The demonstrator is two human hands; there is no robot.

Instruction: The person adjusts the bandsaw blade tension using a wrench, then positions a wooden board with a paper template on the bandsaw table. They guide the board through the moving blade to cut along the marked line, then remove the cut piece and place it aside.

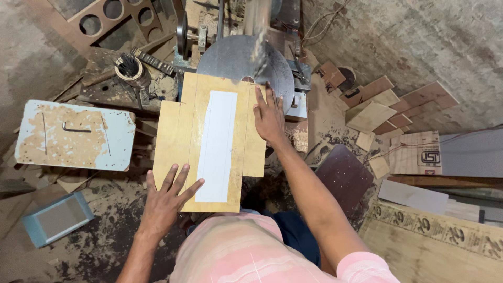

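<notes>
One plywood panel lies flat over a round metal table, its far edge on the disc and its near edge close to the person's body. One white strip runs lengthwise down the panel's middle. Two hands rest on it. The left hand lies flat at the near left corner, fingers spread wide, gripping nothing, only pressing down. The right hand lies flat on the far right edge, fingers together and pointing away, likewise clasping nothing.

To the left stands one pale blue stand with worn paint, and on it one bent hex key. Beyond it sits one tin full of dark rods; how many cannot be counted. One small blue-framed piece lies on the dusty floor at lower left. At right a heap of offcuts lies scattered, roughly a dozen, overlapping too much for a sure count.

The machine above the disc is cut off by the top edge and blurred. The panel hides much of the disc.
</notes>
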